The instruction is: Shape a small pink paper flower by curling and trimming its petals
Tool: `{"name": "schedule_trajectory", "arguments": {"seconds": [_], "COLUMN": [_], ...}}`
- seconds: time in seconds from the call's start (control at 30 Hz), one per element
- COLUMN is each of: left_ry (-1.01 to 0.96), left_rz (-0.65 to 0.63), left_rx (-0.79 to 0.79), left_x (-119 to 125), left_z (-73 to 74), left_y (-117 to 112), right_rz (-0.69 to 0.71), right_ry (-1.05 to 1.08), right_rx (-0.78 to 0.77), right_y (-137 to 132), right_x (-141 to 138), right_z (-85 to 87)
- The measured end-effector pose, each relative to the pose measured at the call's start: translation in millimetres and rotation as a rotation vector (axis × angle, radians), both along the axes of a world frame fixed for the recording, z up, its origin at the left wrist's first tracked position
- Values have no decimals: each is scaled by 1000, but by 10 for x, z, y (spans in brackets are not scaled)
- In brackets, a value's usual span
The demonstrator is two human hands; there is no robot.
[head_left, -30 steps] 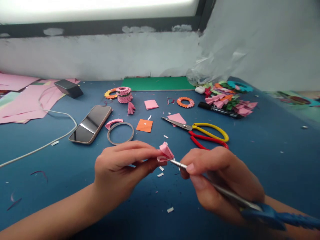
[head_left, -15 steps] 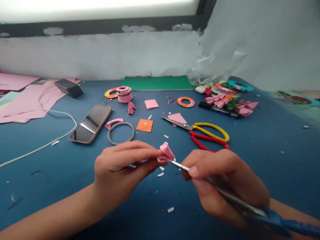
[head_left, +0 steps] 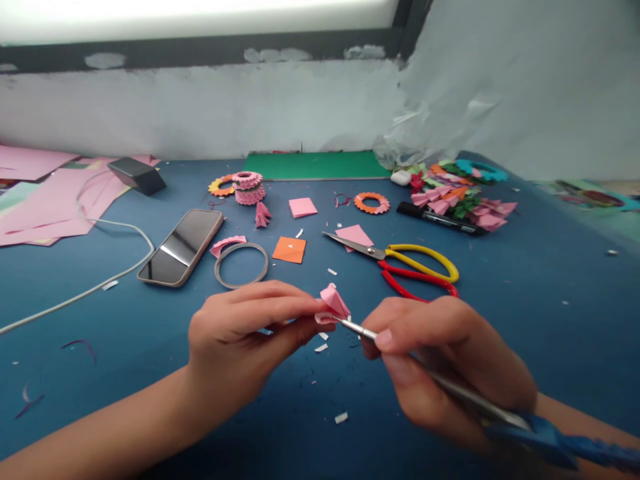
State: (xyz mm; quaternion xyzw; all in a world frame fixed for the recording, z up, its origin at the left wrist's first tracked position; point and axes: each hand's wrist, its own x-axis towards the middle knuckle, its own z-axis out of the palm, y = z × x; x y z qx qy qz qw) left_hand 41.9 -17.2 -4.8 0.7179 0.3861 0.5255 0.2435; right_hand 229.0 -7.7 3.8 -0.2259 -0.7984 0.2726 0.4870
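My left hand (head_left: 245, 340) pinches a small folded pink paper piece (head_left: 333, 303) between thumb and fingertips, just above the blue table (head_left: 525, 293). My right hand (head_left: 450, 360) grips a thin metal tool with a blue handle (head_left: 530, 430); its tip (head_left: 347, 324) touches the underside of the pink piece. Small white paper scraps (head_left: 321, 347) lie on the table right under the two hands.
Yellow-and-red scissors (head_left: 405, 263) lie just beyond my right hand. A phone (head_left: 181, 247), a grey ring (head_left: 241, 265), an orange square (head_left: 289, 250), pink squares (head_left: 303, 207), paper rings (head_left: 371, 203), a black marker (head_left: 440, 220) and a pile of folded pieces (head_left: 460, 197) lie further back. A cable (head_left: 100, 283) runs at left.
Almost nothing: both hands stay in place with the pink piece and the tool; my right hand has shifted very slightly.
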Motion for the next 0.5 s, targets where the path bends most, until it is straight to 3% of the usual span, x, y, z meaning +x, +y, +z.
{"name": "schedule_trajectory", "arguments": {"seconds": [0.37,0.5], "left_ry": [4,4], "left_rz": [4,-6], "left_rx": [0,71], "left_x": [-13,-3], "left_z": [-16,-21], "left_y": [-15,11], "right_rz": [-12,-16], "right_ry": [-42,-33], "right_rx": [22,36], "right_y": [-2,-14], "right_x": [0,18], "right_z": [-34,-15]}}
